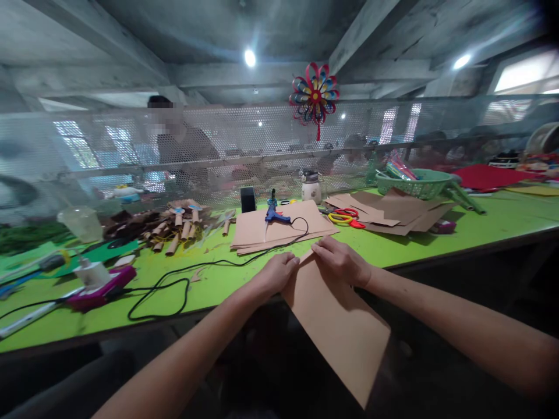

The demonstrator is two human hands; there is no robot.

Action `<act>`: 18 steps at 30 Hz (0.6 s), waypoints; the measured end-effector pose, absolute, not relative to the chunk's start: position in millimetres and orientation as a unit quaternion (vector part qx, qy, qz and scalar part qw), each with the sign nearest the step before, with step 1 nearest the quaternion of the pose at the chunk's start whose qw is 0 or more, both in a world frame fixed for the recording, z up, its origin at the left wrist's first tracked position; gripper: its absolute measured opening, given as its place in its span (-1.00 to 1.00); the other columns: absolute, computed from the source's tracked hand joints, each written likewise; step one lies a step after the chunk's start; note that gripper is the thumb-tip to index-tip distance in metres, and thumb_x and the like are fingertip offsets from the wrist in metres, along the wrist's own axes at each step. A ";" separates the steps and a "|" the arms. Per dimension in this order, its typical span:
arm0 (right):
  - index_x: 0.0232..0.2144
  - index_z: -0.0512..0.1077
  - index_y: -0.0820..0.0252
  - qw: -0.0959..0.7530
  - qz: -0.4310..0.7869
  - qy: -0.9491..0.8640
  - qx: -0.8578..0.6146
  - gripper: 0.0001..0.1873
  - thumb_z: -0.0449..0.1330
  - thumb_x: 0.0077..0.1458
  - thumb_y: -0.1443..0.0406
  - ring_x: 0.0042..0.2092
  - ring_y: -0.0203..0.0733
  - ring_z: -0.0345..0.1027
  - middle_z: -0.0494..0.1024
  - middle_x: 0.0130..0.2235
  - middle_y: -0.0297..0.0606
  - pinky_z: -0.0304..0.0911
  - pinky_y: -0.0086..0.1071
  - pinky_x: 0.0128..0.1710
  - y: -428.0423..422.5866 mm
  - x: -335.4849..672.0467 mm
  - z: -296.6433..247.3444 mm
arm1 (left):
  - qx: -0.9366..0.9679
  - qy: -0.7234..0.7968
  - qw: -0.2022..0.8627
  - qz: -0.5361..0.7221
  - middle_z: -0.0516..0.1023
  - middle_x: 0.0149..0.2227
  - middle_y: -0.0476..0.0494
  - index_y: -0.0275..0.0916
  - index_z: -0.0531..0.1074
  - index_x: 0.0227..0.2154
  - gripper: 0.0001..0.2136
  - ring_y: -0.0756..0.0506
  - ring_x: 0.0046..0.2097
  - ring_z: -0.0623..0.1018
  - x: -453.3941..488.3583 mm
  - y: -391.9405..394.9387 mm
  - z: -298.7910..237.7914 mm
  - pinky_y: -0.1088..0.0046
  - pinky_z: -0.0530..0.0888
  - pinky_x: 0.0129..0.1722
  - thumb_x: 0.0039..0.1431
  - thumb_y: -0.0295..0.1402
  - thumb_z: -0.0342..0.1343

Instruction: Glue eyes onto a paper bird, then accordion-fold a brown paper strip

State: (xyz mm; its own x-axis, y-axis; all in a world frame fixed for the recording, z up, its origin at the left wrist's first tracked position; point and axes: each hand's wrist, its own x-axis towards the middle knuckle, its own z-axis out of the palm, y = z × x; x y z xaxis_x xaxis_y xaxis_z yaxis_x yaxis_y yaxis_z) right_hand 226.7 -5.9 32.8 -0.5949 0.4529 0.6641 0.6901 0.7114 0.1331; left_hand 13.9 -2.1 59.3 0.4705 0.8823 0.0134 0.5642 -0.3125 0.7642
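A brown paper sheet [338, 326] hangs over the near edge of the green table [209, 285], slanting down towards me. My left hand [277, 273] pinches its upper left edge with the fingers closed. My right hand [340, 261] is closed on the sheet's top corner, right beside the left hand. Just beyond my hands lies a stack of brown paper sheets [279, 230] with a blue glue gun [274, 212] on it.
A black cord [174, 279] snakes across the table to the glue gun. Rolled brown paper tubes [179, 227], scissors [345, 218], more brown sheets [393, 212], a green basket [414, 183] and a pink tool [102, 288] lie around. Behind the mesh screen sits another person [179, 145].
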 end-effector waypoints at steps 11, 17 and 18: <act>0.03 0.33 0.18 0.316 0.120 -0.875 -0.346 -0.54 0.20 0.04 0.28 -0.12 -0.16 0.32 0.45 -0.13 -0.15 0.25 -0.28 -0.11 -1.5 217.6 68.1 | 0.900 0.356 0.188 0.169 0.32 -0.47 0.00 -0.25 0.28 -0.45 -0.66 -0.02 -0.42 0.30 -14.9 18.3 67.4 0.49 0.20 -0.43 0.25 -0.13 -0.22; -0.28 0.51 0.28 0.237 0.190 -0.881 -0.363 -0.67 0.08 0.14 0.15 -0.32 -0.24 0.35 0.53 -0.36 -0.22 0.19 -0.45 -0.37 4.3 204.8 76.6 | 0.920 0.325 0.152 0.159 0.44 -0.42 -0.05 -0.26 0.36 -0.37 -0.65 -0.02 -0.39 0.38 -15.1 18.4 70.6 0.51 0.24 -0.40 0.28 -0.16 -0.23; -0.28 0.51 0.28 0.228 0.199 -0.881 -0.363 -0.65 0.09 0.14 0.13 -0.34 -0.26 0.34 0.53 -0.37 -0.23 0.17 -0.47 -0.40 4.8 204.9 76.4 | 0.923 0.324 0.141 0.152 0.46 -0.41 -0.05 -0.25 0.38 -0.34 -0.66 -0.02 -0.39 0.39 -15.6 16.6 72.2 0.52 0.24 -0.40 0.28 -0.16 -0.21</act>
State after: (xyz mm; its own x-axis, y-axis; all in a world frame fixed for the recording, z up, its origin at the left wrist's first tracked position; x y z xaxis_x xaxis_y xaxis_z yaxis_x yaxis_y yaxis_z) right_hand 204.9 4.8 76.4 -0.6319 0.7312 0.2570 0.5495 0.6565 -0.5169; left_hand -15.6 16.6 72.2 0.7437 0.6416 0.1879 0.5559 -0.7496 0.3594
